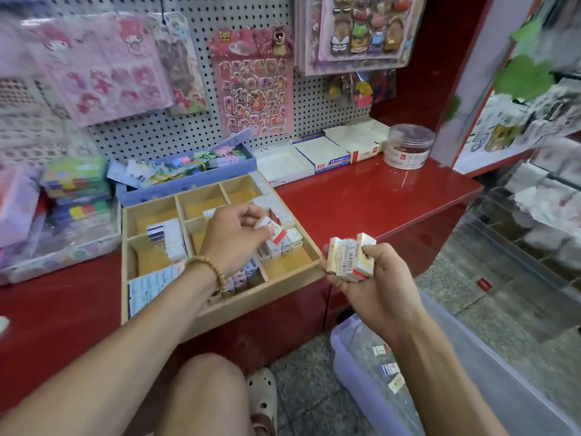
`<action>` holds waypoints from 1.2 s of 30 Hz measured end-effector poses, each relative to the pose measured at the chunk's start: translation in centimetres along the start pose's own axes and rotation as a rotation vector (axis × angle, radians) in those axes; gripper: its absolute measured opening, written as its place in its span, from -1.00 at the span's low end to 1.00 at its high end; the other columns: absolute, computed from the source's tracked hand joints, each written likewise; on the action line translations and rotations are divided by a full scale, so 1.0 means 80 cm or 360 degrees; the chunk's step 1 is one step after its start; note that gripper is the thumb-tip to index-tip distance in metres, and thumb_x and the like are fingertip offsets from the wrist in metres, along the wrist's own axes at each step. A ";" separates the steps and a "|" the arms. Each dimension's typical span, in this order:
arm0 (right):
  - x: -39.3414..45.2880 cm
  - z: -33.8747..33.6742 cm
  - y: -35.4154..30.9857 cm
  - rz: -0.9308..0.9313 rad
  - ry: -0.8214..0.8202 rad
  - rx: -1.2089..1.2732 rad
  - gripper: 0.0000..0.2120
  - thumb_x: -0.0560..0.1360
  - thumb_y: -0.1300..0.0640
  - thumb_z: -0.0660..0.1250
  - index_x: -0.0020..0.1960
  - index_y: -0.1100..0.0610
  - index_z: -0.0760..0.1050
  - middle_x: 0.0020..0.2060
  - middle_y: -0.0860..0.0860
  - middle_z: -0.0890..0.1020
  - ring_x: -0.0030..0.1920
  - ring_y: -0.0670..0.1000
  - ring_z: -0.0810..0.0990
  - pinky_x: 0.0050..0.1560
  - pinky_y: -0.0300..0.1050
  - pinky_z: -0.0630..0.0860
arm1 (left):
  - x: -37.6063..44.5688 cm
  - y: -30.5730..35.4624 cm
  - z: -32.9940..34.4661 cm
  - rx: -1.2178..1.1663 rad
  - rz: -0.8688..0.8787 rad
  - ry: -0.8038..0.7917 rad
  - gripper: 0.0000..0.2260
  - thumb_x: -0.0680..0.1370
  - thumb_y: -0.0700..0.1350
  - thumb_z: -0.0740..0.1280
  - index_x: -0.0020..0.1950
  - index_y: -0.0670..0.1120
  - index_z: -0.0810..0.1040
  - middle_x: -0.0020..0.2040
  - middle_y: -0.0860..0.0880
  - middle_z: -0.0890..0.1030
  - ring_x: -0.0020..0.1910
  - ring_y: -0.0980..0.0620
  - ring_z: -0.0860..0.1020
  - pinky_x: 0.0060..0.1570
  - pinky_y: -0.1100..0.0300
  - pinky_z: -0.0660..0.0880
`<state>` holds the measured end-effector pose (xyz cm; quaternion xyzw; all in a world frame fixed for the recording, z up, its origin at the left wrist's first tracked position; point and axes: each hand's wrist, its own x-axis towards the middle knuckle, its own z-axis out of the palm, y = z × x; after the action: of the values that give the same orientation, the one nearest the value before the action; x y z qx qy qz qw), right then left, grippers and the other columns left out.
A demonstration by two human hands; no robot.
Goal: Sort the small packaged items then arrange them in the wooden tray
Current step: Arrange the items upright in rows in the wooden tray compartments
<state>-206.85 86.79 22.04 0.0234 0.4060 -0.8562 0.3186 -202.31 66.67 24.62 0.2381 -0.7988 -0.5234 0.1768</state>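
- Your left hand [234, 236] pinches one small red-and-white packet [273, 231] over the wooden tray [226, 305], above its right-hand compartments.
- Your right hand [366, 278] grips a stack of packets [349, 258], held off the tray's near right corner.
- More small packets [284, 243] stand in rows inside the tray, on the red counter [361, 196].
- A clear plastic bin [355, 338] sits on the floor below your right arm.

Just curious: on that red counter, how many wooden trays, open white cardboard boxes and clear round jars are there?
Wooden tray: 1
Open white cardboard boxes: 3
Clear round jar: 1
Total: 5
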 end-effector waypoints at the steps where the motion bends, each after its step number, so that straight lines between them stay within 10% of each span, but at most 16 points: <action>1: 0.005 0.004 0.000 -0.0005 0.0013 0.0005 -0.76 0.57 0.20 0.04 0.03 0.24 0.46 0.07 0.28 0.56 -0.12 0.22 0.63 -0.22 -0.06 0.53 | 0.012 0.001 -0.006 0.0106 0.0036 0.0019 -0.83 0.45 -0.28 0.46 -0.07 -0.04 0.59 -0.20 0.03 0.60 -0.30 0.16 0.55 -0.23 0.29 0.54; 12: 0.045 0.013 0.000 -0.0026 0.0082 -0.0025 -0.78 0.56 0.23 0.09 0.09 0.24 0.47 -0.08 0.17 0.65 -0.10 0.25 0.68 -0.17 -0.06 0.54 | 0.119 -0.025 0.001 0.1076 0.0315 -0.0090 -0.80 0.45 -0.14 0.49 0.06 -0.06 0.63 0.00 -0.01 0.60 -0.03 0.04 0.53 -0.03 0.24 0.43; 29: 0.063 0.024 0.001 0.0019 -0.0080 0.0009 -0.71 0.53 0.22 0.15 0.22 0.25 0.44 0.06 0.28 0.62 0.03 0.25 0.62 -0.13 -0.03 0.57 | 0.132 -0.032 0.013 0.1366 0.0531 -0.0145 -0.83 0.45 -0.05 0.46 0.01 -0.03 0.59 -0.08 0.02 0.57 -0.06 0.02 0.51 -0.05 0.12 0.51; 36: 0.056 0.043 0.006 0.0006 -0.0084 -0.0091 -0.76 0.56 0.24 0.15 0.14 0.30 0.49 0.02 0.28 0.62 -0.01 0.21 0.63 -0.15 -0.05 0.59 | 0.061 0.007 0.006 0.0344 0.0391 -0.0421 -0.82 0.54 0.03 0.37 -0.16 -0.03 0.66 -0.24 0.03 0.65 -0.27 0.11 0.62 -0.26 0.31 0.52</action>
<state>-209.43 81.75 22.67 -0.0075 0.4218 -0.8439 0.3314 -206.70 64.42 25.09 0.0857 -0.8896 -0.4359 0.1065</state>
